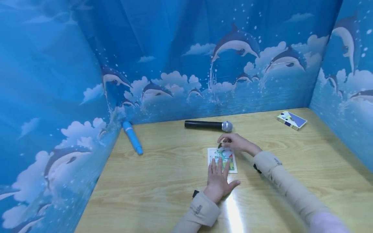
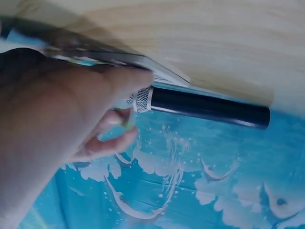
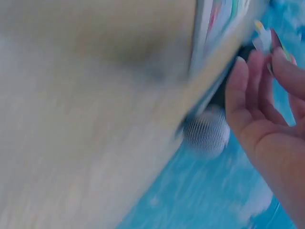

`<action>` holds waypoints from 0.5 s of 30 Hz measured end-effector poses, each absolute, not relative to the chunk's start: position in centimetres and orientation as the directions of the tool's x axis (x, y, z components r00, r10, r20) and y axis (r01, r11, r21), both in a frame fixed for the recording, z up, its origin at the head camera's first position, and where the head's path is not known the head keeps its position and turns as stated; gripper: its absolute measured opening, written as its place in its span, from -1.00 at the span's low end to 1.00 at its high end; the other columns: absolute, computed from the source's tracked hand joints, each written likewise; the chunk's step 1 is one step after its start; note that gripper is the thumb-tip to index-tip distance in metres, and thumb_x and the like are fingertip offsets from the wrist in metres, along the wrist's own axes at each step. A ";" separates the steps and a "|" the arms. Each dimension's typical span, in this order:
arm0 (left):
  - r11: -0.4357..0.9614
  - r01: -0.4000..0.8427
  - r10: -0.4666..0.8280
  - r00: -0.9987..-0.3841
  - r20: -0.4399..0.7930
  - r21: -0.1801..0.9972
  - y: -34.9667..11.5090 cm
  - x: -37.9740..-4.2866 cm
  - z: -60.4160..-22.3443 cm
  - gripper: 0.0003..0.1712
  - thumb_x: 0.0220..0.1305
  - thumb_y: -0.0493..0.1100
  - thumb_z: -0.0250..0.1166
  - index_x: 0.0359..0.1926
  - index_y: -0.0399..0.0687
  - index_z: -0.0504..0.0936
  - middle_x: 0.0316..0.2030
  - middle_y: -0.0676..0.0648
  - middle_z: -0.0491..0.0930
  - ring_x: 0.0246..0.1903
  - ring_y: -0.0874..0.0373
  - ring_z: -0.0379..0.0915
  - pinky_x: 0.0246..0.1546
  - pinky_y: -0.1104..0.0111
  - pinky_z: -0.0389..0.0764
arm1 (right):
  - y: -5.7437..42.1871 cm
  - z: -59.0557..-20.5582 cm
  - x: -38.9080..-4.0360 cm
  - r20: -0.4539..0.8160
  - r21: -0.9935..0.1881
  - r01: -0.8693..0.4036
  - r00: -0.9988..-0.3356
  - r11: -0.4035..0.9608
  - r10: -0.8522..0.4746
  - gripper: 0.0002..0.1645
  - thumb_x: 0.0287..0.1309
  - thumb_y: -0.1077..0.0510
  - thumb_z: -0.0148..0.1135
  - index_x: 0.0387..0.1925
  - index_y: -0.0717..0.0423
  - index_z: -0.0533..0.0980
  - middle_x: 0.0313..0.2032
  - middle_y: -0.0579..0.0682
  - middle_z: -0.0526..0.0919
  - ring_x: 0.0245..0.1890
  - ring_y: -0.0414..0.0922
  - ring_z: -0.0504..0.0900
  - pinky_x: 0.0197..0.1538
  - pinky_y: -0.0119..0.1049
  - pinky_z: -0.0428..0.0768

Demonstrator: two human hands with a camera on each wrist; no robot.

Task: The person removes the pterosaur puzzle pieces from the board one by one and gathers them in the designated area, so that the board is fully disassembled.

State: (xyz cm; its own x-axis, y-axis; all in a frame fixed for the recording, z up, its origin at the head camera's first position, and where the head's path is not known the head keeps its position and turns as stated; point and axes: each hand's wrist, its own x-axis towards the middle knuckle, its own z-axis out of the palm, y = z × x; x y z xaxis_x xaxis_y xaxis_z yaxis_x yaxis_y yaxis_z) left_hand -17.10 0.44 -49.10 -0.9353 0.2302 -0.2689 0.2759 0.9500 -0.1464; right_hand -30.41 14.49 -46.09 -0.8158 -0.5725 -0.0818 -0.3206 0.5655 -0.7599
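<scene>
A picture puzzle (image 1: 232,156) with a white border and green and red artwork lies on the wooden table. My left hand (image 1: 218,183) rests on its lower part, fingers straight and spread, covering some of the picture. Just above the top edge of the puzzle, my right hand (image 1: 237,142) pinches a small puzzle piece (image 1: 220,145) between thumb and fingers. In the right wrist view the piece (image 3: 263,40) shows white, yellow and dark parts, blurred. The left wrist view shows the puzzle edge-on beneath the left hand (image 2: 62,100).
Behind the puzzle lies a black microphone (image 1: 204,125) with a silver mesh head. A blue cylinder-shaped object (image 1: 132,138) lies at the left edge of the table (image 1: 163,168). At the back right is a small flat box (image 1: 291,120). Dolphin-print curtains (image 1: 175,64) enclose the table.
</scene>
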 end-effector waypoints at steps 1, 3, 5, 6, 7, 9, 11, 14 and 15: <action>0.952 0.272 0.229 -0.937 -0.266 -0.138 0.4 -17.1 -49.0 -0.03 0.22 0.63 -0.35 0.54 0.38 -0.14 0.56 0.01 -0.12 0.54 -0.06 -0.18 0.53 0.19 0.01 | 15.3 -45.9 -30.6 -0.096 -0.757 -0.304 -0.823 0.578 -0.559 -0.71 0.35 0.25 0.11 0.05 0.25 0.54 -0.08 0.21 0.67 -0.07 0.07 0.64 0.03 -0.02 0.64; 0.958 0.261 0.222 -0.939 -0.263 -0.120 0.4 -17.2 -48.9 -0.03 0.22 0.63 -0.31 0.54 0.37 -0.12 0.56 -0.01 -0.10 0.54 -0.07 -0.17 0.53 0.18 0.02 | 17.0 -45.6 -30.9 -0.140 -0.756 -0.254 -0.837 0.602 -0.529 -0.70 0.34 0.26 0.12 0.05 0.25 0.55 0.00 0.27 0.64 0.02 0.16 0.61 0.08 0.04 0.61; 0.963 0.247 0.211 -0.939 -0.273 -0.105 0.4 -17.4 -49.0 -0.02 0.22 0.63 -0.30 0.54 0.37 -0.13 0.56 -0.02 -0.12 0.54 -0.08 -0.19 0.53 0.17 0.00 | 18.4 -45.6 -31.2 -0.166 -0.744 -0.236 -0.841 0.625 -0.515 -0.70 0.33 0.28 0.12 0.04 0.26 0.57 0.08 0.31 0.59 0.08 0.22 0.57 0.12 0.08 0.59; 0.966 0.240 0.206 -0.938 -0.279 -0.094 0.4 -17.4 -49.0 -0.02 0.21 0.63 -0.29 0.54 0.38 -0.13 0.56 -0.02 -0.12 0.54 -0.09 -0.20 0.54 0.16 -0.01 | 19.0 -45.7 -31.3 -0.181 -0.741 -0.222 -0.843 0.633 -0.507 -0.70 0.32 0.29 0.12 0.03 0.26 0.57 0.09 0.33 0.58 0.05 0.22 0.58 0.08 0.06 0.61; 0.969 0.234 0.201 -0.937 -0.287 -0.085 0.4 -17.5 -48.9 -0.02 0.21 0.63 -0.27 0.54 0.38 -0.13 0.56 -0.02 -0.13 0.54 -0.09 -0.21 0.54 0.16 -0.02 | 19.5 -45.8 -31.4 -0.192 -0.735 -0.213 -0.845 0.643 -0.500 -0.70 0.31 0.29 0.12 0.03 0.26 0.58 0.11 0.33 0.57 0.03 0.20 0.58 0.05 0.03 0.62; 0.972 0.226 0.196 -0.934 -0.300 -0.067 0.4 -17.5 -48.9 -0.01 0.20 0.63 -0.25 0.54 0.39 -0.14 0.56 -0.02 -0.15 0.54 -0.09 -0.22 0.54 0.16 -0.03 | 20.3 -46.1 -31.5 -0.213 -0.726 -0.197 -0.847 0.659 -0.487 -0.70 0.31 0.28 0.14 0.03 0.26 0.59 0.08 0.33 0.60 -0.05 0.14 0.60 -0.05 -0.08 0.64; 0.975 0.218 0.196 -0.930 -0.310 -0.039 0.5 -17.6 -48.8 -0.01 0.19 0.62 -0.19 0.54 0.39 -0.12 0.56 -0.02 -0.13 0.54 -0.09 -0.21 0.54 0.15 -0.03 | 20.8 -46.3 -31.5 -0.225 -0.711 -0.193 -0.848 0.676 -0.479 -0.68 0.30 0.26 0.16 0.04 0.28 0.58 0.03 0.32 0.62 -0.11 0.08 0.61 -0.13 -0.16 0.62; 0.977 0.214 0.204 -0.927 -0.314 0.000 0.6 -17.7 -48.5 0.01 0.17 0.60 -0.08 0.54 0.38 -0.08 0.56 -0.03 -0.10 0.54 -0.09 -0.19 0.53 0.15 0.00 | 21.2 -46.6 -31.4 -0.247 -0.689 -0.165 -0.862 0.706 -0.442 -0.66 0.28 0.23 0.19 0.03 0.32 0.57 -0.03 0.29 0.65 -0.11 0.03 0.61 -0.09 -0.17 0.61; 0.976 0.215 0.207 -0.928 -0.311 0.008 0.7 -17.7 -48.4 0.01 0.16 0.60 -0.05 0.53 0.38 -0.06 0.55 -0.03 -0.09 0.53 -0.09 -0.17 0.53 0.15 0.01 | 21.2 -46.7 -31.4 -0.255 -0.683 -0.149 -0.869 0.715 -0.424 -0.67 0.28 0.23 0.19 0.02 0.33 0.57 -0.06 0.29 0.66 -0.12 0.03 0.60 -0.07 -0.14 0.61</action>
State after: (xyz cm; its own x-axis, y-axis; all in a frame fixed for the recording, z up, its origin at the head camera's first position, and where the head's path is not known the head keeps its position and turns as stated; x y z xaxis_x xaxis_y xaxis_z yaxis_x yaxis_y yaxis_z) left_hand -17.69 0.72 -48.45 -0.9275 0.2072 -0.3110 0.2155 0.9765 0.0079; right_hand -31.41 21.24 -46.68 -0.8692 -0.4240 -0.2546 -0.1489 0.7152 -0.6828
